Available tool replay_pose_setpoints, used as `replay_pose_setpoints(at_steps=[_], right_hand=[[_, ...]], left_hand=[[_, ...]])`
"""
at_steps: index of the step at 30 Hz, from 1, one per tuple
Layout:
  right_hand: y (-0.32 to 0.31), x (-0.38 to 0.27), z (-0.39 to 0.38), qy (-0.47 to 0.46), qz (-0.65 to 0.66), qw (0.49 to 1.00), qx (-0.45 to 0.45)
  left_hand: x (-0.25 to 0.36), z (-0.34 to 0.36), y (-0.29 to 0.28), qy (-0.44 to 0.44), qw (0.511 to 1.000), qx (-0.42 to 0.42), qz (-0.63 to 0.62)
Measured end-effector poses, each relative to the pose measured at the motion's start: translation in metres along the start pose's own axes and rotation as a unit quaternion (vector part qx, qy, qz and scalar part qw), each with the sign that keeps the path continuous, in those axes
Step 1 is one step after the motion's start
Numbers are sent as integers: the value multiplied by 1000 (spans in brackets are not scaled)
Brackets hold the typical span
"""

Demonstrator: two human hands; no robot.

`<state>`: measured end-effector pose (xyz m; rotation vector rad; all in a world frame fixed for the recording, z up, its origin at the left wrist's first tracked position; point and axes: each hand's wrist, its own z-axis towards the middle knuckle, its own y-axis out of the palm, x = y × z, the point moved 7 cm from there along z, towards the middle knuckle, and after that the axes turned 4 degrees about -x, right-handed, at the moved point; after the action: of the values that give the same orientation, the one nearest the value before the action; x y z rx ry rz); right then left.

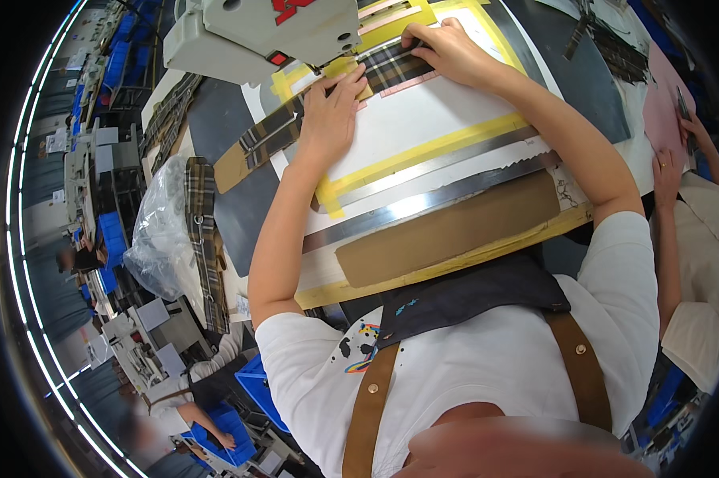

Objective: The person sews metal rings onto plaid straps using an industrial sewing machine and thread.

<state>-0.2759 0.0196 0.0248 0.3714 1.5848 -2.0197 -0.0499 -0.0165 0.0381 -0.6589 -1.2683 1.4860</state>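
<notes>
The plaid strip [387, 70] is lying beside the sewing machine head [256, 36]. The left hand [330, 123] is resting, fingers extended, at one end; the right hand [455, 54] is touching the other, its grip remaining indiscernible.

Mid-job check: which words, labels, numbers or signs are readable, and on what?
Red marking on the boxy white sewing-machine head: cut off by the picture's edge, no whole word readable.
Blue marking on the dark cloth apron bib: too small to read.
No other text reads clearly.

Sewing machine [256, 36] behind fabric strip [270, 137], plastic bag [162, 231] left of strip
</notes>
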Motion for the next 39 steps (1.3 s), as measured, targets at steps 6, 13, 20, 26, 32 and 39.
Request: replay_pose_setpoints(at_steps=[6, 13, 20, 26, 32, 39], right_hand=[[-1, 1, 0, -11, -6, 1000, 0], [-3, -4, 1, -26, -24, 999, 2], [-15, 4, 7, 54, 25, 996, -63], [-42, 23, 0, 33, -69, 996, -46], [-34, -26, -24, -178, -84, 980, -28], [-32, -23, -33, -301, -197, 933, -33]], left_hand=[[7, 2, -3, -1, 1000, 1, 12], [8, 0, -1, 4, 999, -18, 45], [9, 1, -2, 9, 997, -28, 71], [7, 1, -1, 11, 994, -42, 98], [8, -1, -2, 23, 996, -32, 74], [11, 0, -1, 3, 996, -44, 81]])
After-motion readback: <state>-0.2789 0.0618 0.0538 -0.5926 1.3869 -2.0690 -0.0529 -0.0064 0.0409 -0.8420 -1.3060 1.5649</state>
